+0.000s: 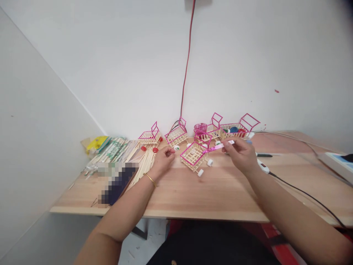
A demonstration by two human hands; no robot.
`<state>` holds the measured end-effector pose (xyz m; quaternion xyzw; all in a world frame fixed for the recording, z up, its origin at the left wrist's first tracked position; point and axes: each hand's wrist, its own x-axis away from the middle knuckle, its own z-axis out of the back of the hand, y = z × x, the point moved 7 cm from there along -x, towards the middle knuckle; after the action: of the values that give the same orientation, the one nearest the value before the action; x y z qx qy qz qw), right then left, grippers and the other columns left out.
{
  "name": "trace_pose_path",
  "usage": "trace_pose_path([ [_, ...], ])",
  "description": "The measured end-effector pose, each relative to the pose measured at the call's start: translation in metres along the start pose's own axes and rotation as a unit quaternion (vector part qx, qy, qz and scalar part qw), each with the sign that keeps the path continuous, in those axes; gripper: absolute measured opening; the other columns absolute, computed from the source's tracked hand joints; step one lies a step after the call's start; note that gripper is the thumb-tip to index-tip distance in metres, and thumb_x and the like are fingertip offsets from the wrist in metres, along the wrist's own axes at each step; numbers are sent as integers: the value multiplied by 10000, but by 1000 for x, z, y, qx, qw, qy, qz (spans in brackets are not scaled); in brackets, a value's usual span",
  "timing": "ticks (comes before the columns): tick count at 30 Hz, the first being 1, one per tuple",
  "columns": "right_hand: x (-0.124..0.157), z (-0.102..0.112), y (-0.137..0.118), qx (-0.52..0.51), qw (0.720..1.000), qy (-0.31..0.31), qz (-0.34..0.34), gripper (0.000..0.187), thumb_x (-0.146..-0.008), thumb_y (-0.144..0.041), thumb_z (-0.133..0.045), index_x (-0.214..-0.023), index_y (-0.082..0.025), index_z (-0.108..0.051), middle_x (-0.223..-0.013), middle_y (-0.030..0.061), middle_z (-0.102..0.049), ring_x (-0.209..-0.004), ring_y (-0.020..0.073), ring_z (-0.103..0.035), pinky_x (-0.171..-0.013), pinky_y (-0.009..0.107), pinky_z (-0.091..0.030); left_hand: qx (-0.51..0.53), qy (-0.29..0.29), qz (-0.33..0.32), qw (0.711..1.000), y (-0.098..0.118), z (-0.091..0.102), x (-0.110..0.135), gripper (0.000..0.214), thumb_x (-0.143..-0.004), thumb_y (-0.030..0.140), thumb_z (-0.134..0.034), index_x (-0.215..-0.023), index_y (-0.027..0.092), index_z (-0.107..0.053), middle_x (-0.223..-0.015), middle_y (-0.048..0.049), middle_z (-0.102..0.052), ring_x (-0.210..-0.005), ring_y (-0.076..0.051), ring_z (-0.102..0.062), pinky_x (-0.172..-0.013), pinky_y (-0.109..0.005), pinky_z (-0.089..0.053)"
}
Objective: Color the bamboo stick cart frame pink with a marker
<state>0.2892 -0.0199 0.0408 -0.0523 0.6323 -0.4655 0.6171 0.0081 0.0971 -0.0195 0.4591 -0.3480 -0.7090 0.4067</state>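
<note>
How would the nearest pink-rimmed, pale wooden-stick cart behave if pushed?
The cart is probably light, being an open lattice. Its thin sticks look stiff but might snap. Its white disc-like wheels may let it roll.

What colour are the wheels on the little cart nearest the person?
The visible wheels are white, seen best in the head view.

White rear wall (124, 55), adjoining pale left wall (33, 117), wooden tabletop (209, 200) against rear wall, light-grey floor (153, 239) below.

Magenta-rimmed cream cart (193, 156) with white wheels (200, 172), pink-and-white stick (213, 148), red caps (156, 150), yellow packet (98, 142), green-printed wrappers (116, 148)
</note>
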Motion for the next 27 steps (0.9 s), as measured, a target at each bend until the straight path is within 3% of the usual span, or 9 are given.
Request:
trace_pose_path([
  [11, -2, 1, 4, -32, 999, 12, -38, 308, -853, -519, -668, -819, -214, -695, -617, 1, -656, -560, 143, -635, -539, 260, -540, -33, -26, 6, 999, 2, -2, 1, 85, -651, 143, -567, -719, 179, -603, -625, 42, -538, -579, -112, -455, -581, -239, -354],
  [19, -3, 6, 9, -47, 997, 25, -54, 316, -833, -538, -689, -825, -222, -704, -654, 8, -671, -553, 138, -640, -501, 240, -532, -41, -45, -9, 998, 1, -5, 0, 119, -754, 221, -554, -774, 186, -667, -716, 7, -625, -692, -144, -551, -682, -262, -430],
  [22, -3, 8, 12, -50, 997, 25, -53, 305, -842, -531, -684, -839, -227, -705, -643, 3, -666, -555, 140, -643, -493, 237, -530, -52, -12, -2, 999, 1, 1, 1, 193, -786, 333, -606, -658, 190, -625, -591, 27, -545, -624, -139, -507, -629, -256, -400],
  [25, -3, 7, 13, -52, 997, 17, -50, 306, -853, -531, -672, -838, -227, -705, -631, 2, -661, -551, 144, -640, -494, 246, -535, -62, 64, 18, 996, -3, 17, -1, 404, -796, 442, -625, -517, 198, -464, -509, 43, -422, -561, -123, -419, -579, -257, -344],
  [27, -4, 6, 12, -51, 997, 13, -51, 317, -851, -538, -671, -834, -224, -707, -630, 5, -662, -549, 144, -640, -499, 250, -539, -59, 125, 34, 990, -8, 32, -4, 414, -801, 453, -618, -530, 202, -430, -534, 44, -427, -573, -119, -412, -587, -257, -340],
])
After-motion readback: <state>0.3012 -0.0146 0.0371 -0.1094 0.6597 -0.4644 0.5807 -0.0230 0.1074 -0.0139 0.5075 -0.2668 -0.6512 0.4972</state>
